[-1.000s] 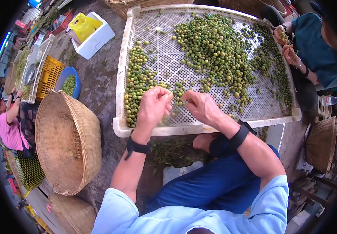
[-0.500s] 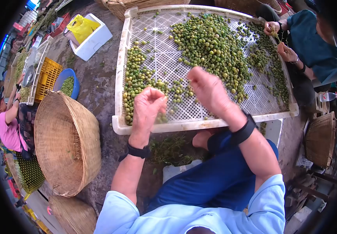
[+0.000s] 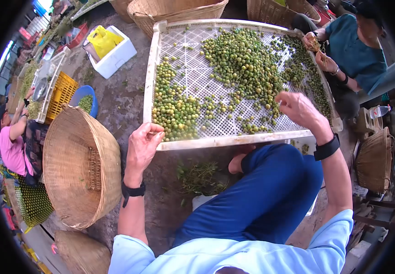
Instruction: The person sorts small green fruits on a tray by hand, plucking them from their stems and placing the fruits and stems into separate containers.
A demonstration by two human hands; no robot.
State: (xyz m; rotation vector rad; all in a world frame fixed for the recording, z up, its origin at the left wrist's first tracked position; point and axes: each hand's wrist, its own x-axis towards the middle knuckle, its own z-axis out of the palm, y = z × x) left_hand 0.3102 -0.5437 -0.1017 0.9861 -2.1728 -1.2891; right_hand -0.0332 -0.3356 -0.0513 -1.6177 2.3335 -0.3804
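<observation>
A white plastic mesh tray (image 3: pixel 225 140) holds a large pile of small round green-yellow fruits (image 3: pixel 243 59), with a second group along its left side. My left hand (image 3: pixel 142 145) is at the tray's front left corner, palm inward, thumb and fingertips pinched together and overlapping the rim. Over the right part of the tray, my right hand (image 3: pixel 303 112) has its fingers curled in, close above scattered fruits. Whatever may be between the fingers of either hand is too small to make out.
A co-worker's hands (image 3: pixel 318 52) hold stems at the tray's right edge. A large wicker basket (image 3: pixel 81 164) stands at my left, near a blue basin (image 3: pixel 84 98) and a white foam box (image 3: pixel 113 59). Plucked stems (image 3: pixel 200 178) lie on the ground below the tray.
My left hand has moved left and down to the tray's corner. My right hand has swung right, away from the middle. Fruits along the left side look gathered more thickly.
</observation>
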